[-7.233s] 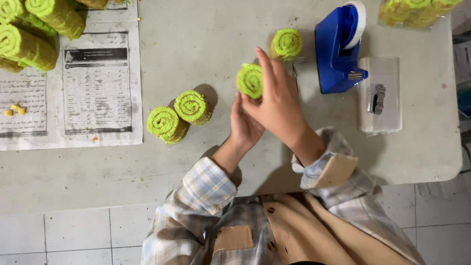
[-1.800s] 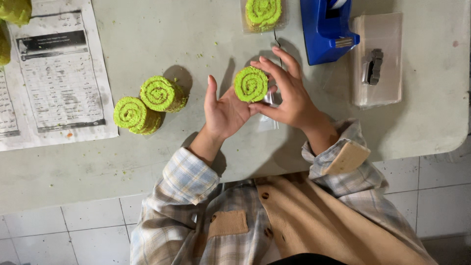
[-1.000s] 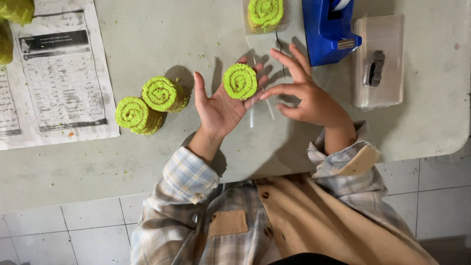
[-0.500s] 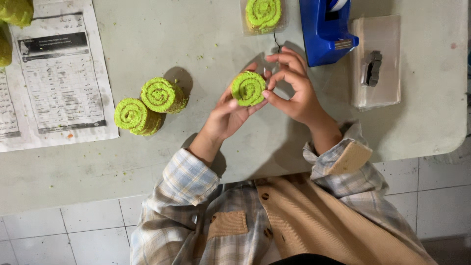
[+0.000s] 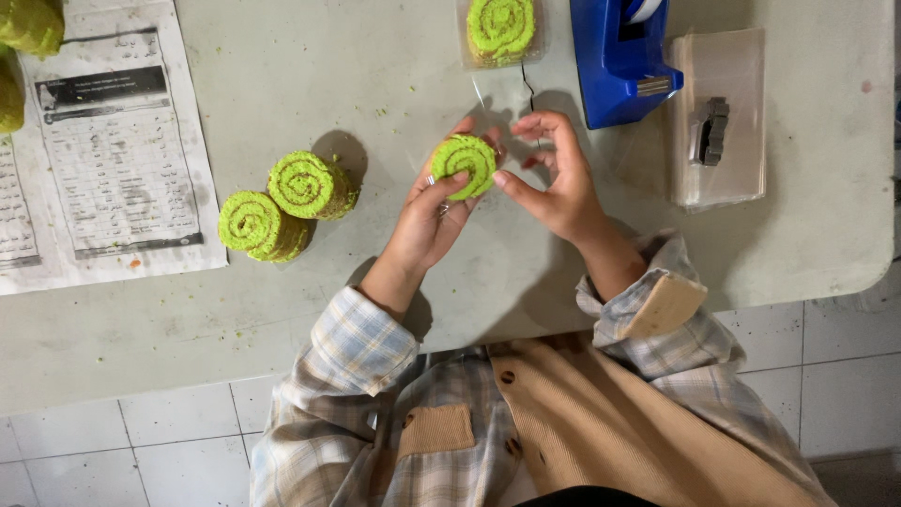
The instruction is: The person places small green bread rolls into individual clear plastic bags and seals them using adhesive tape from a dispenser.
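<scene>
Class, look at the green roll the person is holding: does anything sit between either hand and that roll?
Nothing visible does. The left hand grips the green roll directly, and the right hand has its thumb tip at the roll's edge, with no object between.

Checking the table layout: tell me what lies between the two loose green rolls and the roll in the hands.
In the head view, only bare grey table with crumbs separates the two green rolls from the held roll.

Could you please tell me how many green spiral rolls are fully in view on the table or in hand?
4: one roll in the left hand, two bare rolls beside the newspaper, one wrapped roll at top. Partial green ones lie top left.
</scene>
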